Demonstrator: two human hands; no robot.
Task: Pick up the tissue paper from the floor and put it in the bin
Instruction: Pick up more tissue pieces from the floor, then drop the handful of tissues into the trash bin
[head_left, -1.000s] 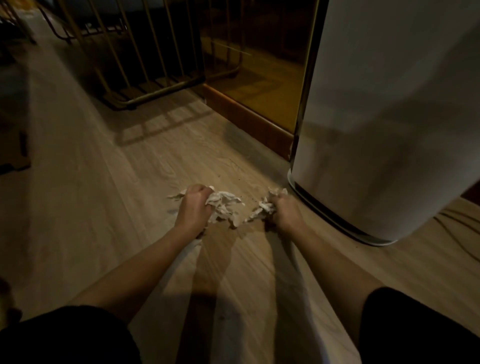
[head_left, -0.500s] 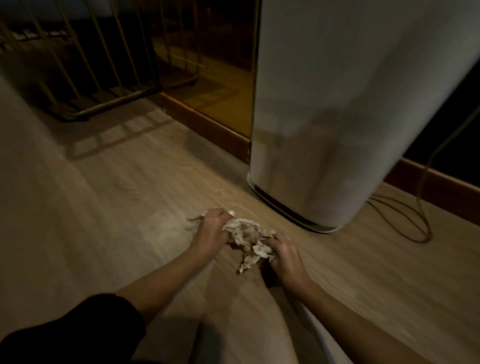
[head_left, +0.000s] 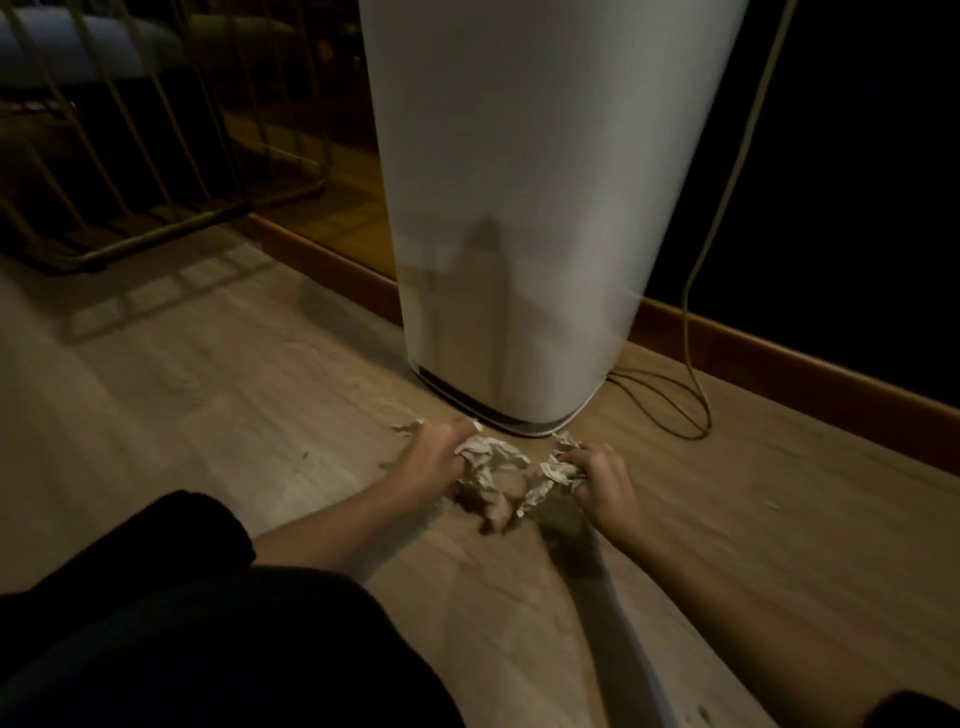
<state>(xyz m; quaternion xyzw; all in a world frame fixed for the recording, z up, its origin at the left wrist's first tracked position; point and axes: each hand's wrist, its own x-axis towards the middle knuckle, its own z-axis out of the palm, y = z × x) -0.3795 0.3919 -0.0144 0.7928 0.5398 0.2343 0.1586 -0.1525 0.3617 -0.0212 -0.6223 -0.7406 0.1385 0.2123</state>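
Observation:
Crumpled white tissue paper (head_left: 491, 460) lies bunched on the wooden floor just in front of a tall white bin (head_left: 524, 218). My left hand (head_left: 434, 460) is closed on the left part of the bunch, and a scrap sticks out past its knuckles. My right hand (head_left: 602, 480) grips a second wad of tissue (head_left: 553, 473) on the right. The two hands are a short way apart, low over the floor, near the bin's base. The bin's top is out of the frame.
A cable (head_left: 691, 332) hangs down and loops on the floor right of the bin. A wooden skirting (head_left: 779, 374) runs along the dark wall. A metal-framed rack (head_left: 135, 171) stands at the back left. Small tissue crumbs (head_left: 306, 456) dot the floor.
The view has swung right and closer to the bin. My hands, which came together over the tissue half a second ago, are now slightly apart, each holding a wad.

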